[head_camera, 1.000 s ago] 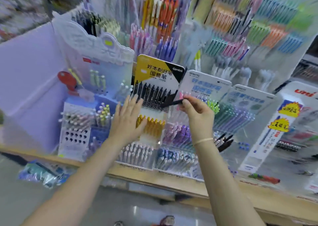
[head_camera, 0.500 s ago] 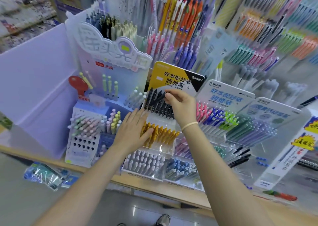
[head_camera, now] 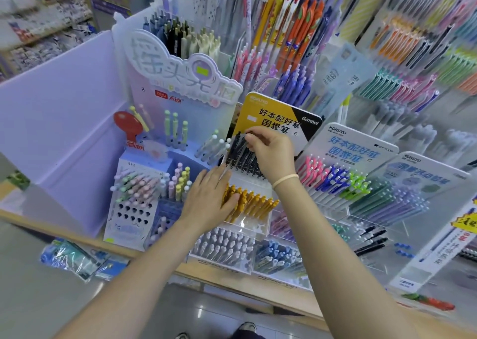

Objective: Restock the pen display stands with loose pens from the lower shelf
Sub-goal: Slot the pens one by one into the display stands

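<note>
Head view. The right hand (head_camera: 271, 153) is at the top row of the yellow-and-black display stand (head_camera: 281, 114), with its fingers (head_camera: 251, 134) curled over the upper ends of the black pens (head_camera: 238, 153) racked there. Whether they pinch a single pen cannot be told. A pale band sits on the right wrist.

The left hand (head_camera: 209, 199) lies flat with fingers straight and slightly spread, pressing on the front of the same stand. Its fingertips touch the left end of the row of yellow pens (head_camera: 253, 204), directly below the black row.

Below the yellow row, clear bins hold white-capped pens (head_camera: 224, 245) and blue pens (head_camera: 276, 256). The stand rests on a wooden counter (head_camera: 232, 284). To its left stands a pastel stand (head_camera: 144, 184) with perforated front; to its right, a white-and-blue stand (head_camera: 353, 153) holds pink, blue and green pens. A plastic-wrapped pack (head_camera: 74, 258) lies lower left.
</note>
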Available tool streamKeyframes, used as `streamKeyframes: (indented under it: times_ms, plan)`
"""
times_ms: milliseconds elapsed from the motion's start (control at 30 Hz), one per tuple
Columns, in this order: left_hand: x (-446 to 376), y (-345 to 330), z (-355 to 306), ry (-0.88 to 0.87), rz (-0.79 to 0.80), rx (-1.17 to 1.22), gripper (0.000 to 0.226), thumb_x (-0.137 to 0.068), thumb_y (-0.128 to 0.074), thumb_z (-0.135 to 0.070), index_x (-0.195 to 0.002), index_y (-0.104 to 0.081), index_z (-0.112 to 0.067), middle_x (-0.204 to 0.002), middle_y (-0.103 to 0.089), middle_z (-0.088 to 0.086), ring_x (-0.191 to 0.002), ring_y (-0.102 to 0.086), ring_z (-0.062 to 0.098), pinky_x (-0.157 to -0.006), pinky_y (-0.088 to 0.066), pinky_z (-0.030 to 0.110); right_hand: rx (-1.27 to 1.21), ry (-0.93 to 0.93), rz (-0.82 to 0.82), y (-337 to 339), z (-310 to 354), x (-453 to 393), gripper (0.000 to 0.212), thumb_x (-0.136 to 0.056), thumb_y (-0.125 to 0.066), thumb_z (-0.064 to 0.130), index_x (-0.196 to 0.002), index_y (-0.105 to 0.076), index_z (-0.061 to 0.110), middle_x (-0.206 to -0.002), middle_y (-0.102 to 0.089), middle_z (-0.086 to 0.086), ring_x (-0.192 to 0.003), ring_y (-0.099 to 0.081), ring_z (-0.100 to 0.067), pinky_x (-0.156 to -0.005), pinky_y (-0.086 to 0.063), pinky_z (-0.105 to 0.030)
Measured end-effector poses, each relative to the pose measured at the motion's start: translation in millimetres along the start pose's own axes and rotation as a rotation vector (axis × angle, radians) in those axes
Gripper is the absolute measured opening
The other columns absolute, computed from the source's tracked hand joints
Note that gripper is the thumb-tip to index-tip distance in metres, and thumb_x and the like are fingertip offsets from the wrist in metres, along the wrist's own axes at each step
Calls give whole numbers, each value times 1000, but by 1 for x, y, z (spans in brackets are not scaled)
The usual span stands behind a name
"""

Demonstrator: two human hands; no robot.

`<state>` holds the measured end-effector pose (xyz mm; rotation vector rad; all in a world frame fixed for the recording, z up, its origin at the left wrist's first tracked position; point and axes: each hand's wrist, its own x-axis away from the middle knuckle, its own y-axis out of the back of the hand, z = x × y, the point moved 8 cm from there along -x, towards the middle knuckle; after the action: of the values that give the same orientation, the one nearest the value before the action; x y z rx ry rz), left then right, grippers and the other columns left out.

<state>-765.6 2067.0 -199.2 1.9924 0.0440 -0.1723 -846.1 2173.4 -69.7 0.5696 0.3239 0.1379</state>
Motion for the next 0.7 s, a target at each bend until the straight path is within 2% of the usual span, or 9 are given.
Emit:
streamKeyframes:
  times_ms: [167, 333, 500, 700]
  plan:
    - [2, -1, 2, -7, 17, -23, 83, -93, -10, -63, -158, -28, -15, -165, -26, 6, -153, -18, 21, -126, -6, 43, 23, 39, 10, -3, 5, 2, 14, -94, -65, 15, -103, -75, 13, -96, -74, 0, -90, -69, -17, -88, -56, -42]
    - [3, 1, 1, -5, 20, -8, 83, -92, -7, -64, -159, -24, -18, -166, -22, 3, -154, -13, 19, -125, 0, 38, -21, 21, -1, -1, -1, 8, 14, -94, -65, 12, -103, -76, 11, -97, -74, -2, -90, -70, -16, -88, -57, -40]
    - [5, 1, 2, 5, 14, 14, 82, -92, -9, -63, -159, -26, -19, -166, -22, 2, -154, -15, 20, -125, -2, 39, 8, -10, 16, -10, -8, 12, 14, -94, -65, 12, -103, -76, 10, -97, -75, -3, -91, -70, -17, -89, -57, -40]
    - [4, 14, 2, 21, -27, 38, 79, -93, -12, -61, -153, -40, -18, -160, -38, 0, -152, -22, 21, -125, -3, 40, -13, -87, 25, -30, -14, 1, 7, -92, -68, 11, -97, -71, 13, -87, -72, -2, -82, -70, -20, -82, -59, -42]
